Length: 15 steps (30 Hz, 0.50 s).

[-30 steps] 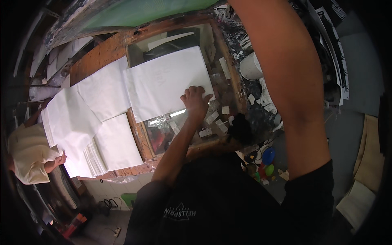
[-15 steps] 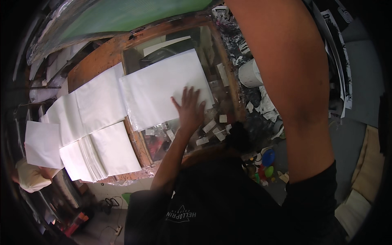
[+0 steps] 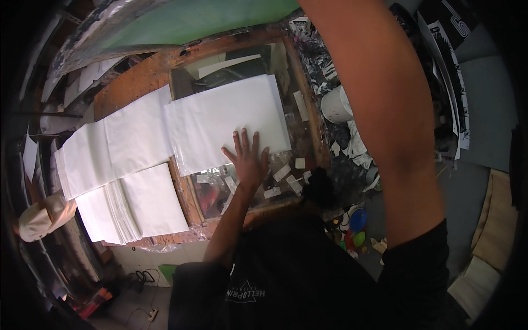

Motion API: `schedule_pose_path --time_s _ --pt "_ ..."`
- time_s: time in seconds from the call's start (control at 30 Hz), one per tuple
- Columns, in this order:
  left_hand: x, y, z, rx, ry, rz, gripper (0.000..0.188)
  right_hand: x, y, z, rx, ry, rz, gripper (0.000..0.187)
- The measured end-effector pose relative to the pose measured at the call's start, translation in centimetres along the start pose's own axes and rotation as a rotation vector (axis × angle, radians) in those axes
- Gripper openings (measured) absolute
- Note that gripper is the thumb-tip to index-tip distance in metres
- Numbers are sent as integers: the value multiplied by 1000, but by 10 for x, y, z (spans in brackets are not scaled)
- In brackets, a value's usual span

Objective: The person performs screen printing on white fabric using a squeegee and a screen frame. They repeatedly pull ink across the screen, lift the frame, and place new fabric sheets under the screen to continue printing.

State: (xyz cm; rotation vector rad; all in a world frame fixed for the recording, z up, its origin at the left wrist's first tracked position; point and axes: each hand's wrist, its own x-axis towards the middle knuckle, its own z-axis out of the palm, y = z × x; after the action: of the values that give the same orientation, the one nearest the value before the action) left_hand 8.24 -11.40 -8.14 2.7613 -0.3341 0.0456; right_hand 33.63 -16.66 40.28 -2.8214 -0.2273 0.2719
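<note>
A blank white sheet point(image 3: 225, 113) lies on the glass pane point(image 3: 206, 201) set in a worn wooden frame. My left hand point(image 3: 248, 165) rests near the sheet's near edge, palm down and fingers spread. My right arm point(image 3: 396, 121) reaches up and away past the top edge of the view, so its hand is hidden. Beyond the sheet stands a raised frame with a green mesh point(image 3: 220, 19), partly cut off by the upper edge. Under the glass and around the sheet, several small pale tape pieces point(image 3: 282, 172) show.
Stacked white sheets point(image 3: 135, 129) and a folded pile point(image 3: 157, 206) cover the left side. At the far left is part of another person in pale cream cloth point(image 3: 44, 220). A white tub point(image 3: 334, 105) and crumpled scraps point(image 3: 357, 151) crowd the right; colourful lids point(image 3: 358, 220) lie below.
My left hand has slid toward me, down to the sheet's near edge. At far left, the loose white sheet by the other person has moved away from the stack.
</note>
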Motion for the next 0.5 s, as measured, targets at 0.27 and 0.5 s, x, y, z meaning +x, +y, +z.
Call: schedule_pose_path --time_s 0.27,0.5 --pt "-2 12 7 -68 65 -29 62 -33 52 34 21 204 -493 66" --pt "-2 13 10 -39 31 -26 65 -18 53 52 -9 199 -356 61"
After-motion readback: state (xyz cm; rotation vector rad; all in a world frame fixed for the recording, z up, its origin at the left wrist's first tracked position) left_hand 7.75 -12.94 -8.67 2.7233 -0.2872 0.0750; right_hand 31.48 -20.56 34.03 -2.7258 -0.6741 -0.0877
